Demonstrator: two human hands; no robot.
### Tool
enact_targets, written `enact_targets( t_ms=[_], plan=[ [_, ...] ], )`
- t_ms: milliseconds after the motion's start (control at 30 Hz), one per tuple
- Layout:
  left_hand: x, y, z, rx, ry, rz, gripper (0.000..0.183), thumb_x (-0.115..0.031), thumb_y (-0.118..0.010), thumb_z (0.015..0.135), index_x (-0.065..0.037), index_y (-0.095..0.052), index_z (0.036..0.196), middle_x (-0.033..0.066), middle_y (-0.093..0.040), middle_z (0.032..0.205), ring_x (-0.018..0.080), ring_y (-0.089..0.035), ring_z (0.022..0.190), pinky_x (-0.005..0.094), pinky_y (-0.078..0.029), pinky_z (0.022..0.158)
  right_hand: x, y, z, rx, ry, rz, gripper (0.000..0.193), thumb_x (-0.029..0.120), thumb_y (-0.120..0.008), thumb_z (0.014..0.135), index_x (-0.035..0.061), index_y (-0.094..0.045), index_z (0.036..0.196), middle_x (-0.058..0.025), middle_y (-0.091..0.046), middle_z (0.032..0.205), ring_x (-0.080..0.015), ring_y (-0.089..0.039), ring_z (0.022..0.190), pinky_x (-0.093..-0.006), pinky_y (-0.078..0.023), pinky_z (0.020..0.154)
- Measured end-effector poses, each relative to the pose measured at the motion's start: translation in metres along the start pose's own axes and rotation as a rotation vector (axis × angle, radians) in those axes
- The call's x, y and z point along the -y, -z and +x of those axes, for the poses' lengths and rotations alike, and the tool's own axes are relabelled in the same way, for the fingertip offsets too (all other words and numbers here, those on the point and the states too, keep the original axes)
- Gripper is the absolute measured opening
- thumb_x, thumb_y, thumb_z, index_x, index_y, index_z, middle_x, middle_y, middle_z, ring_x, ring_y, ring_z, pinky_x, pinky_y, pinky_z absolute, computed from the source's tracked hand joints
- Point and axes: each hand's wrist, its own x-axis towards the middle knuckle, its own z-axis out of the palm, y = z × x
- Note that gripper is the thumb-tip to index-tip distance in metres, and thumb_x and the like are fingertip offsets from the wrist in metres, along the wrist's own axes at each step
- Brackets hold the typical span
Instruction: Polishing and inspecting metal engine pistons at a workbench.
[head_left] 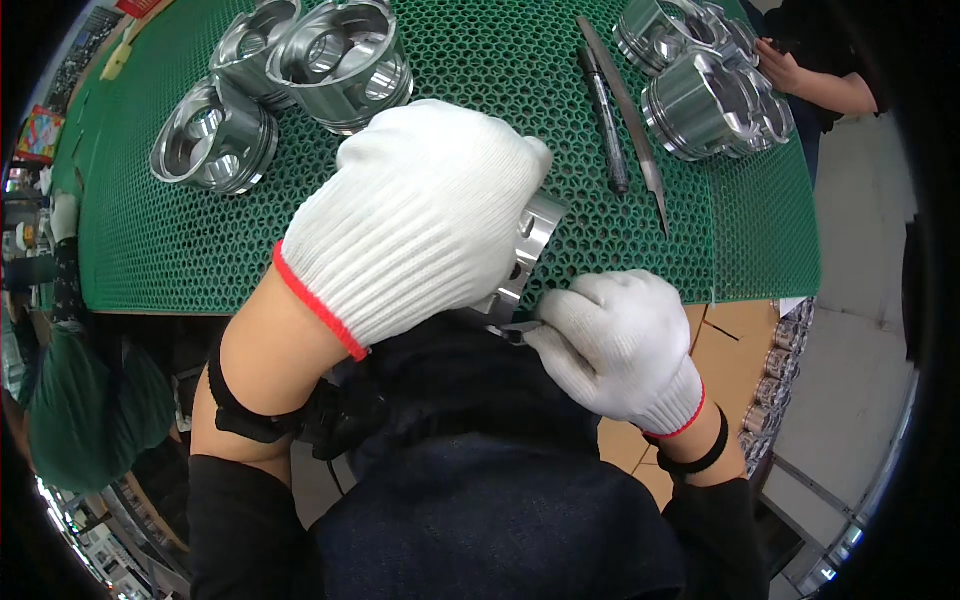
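Note:
My left hand (430,205), in a white knit glove with a red cuff, is closed over a shiny metal piston (535,235) at the table's near edge. The glove hides most of that piston; its ringed side with small holes shows on the right. Just right of it, my right hand (615,345), gloved the same way, is closed with thumb and fingers pinched together. From that pinch a small metal tool (512,332) points left to the piston's lower edge. Its kind is hidden by the fingers, and I cannot tell whether its tip touches the piston.
Green honeycomb matting (480,60) covers the table. Three pistons (215,140) stand at the far left, several more (700,105) at the far right. Between lie a dark pen-shaped tool (604,120) and a slim file (628,105). Another person's hand (778,66) is beside the right pistons.

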Motion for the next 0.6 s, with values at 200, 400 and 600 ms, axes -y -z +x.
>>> enact_targets(
  t_ms=[200, 400, 600],
  plan=[
    [0.014, -0.003, -0.027, -0.097, 0.007, -0.086, 0.041, -0.022, -0.076, 0.071, -0.009, -0.066, 0.108, 0.0089, -0.068, 0.100, 0.0298, -0.067, 0.095, 0.0393, -0.056, 0.079, -0.008, -0.001, 0.001, -0.173, 0.051, 0.153, 0.013, 0.015, -0.073, 0.072, 0.0084, -0.066, 0.080, -0.0080, -0.059, 0.067, -0.0287, -0.060, 0.060, -0.0385, -0.048, 0.057],
    [0.073, -0.040, -0.124, -0.488, 0.334, -1.079, 0.052, -0.020, -0.080, 0.071, -0.001, -0.064, 0.117, 0.0141, -0.065, 0.118, 0.0246, -0.067, 0.103, 0.0353, -0.054, 0.091, -0.033, -0.027, 0.000, -0.253, -0.136, -0.185, 0.008, 0.010, -0.070, 0.075, 0.0080, -0.065, 0.080, -0.0101, -0.062, 0.071, -0.0305, -0.060, 0.063, -0.0395, -0.047, 0.060],
    [0.225, -0.070, -0.214, -1.346, 0.815, -0.972, 0.040, -0.015, -0.059, 0.093, -0.002, -0.054, 0.130, 0.0118, -0.061, 0.123, 0.0230, -0.062, 0.105, 0.0353, -0.052, 0.090, -0.036, -0.036, 0.002, -0.292, -0.095, -0.228, 0.008, 0.009, -0.070, 0.075, 0.0084, -0.065, 0.081, -0.0094, -0.060, 0.070, -0.0302, -0.059, 0.063, -0.0398, -0.046, 0.060]
  ],
)
